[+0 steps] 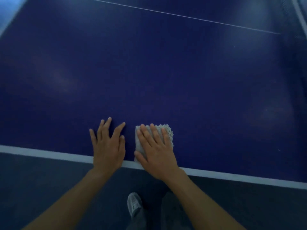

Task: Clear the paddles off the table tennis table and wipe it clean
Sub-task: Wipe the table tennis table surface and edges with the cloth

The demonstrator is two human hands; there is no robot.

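A: What is seen first?

B: A dark blue surface (149,72) is seen, with a white line (41,154) along its near edge; under that edge a grey floor (41,180) is shown.

A: How are the hands placed?

B: The left hand (108,146) is laid flat on the surface, fingers spread, and nothing is held. The right hand (156,153) is pressed flat, fingers straight, on a folded white cloth (167,131) just beside it, close to the white line.

A: Anything smaller?

B: A grey shoe (134,204) is seen on the floor.

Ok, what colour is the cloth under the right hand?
Pale grey-white, with a knobbly texture; the cloth shows in the head view.
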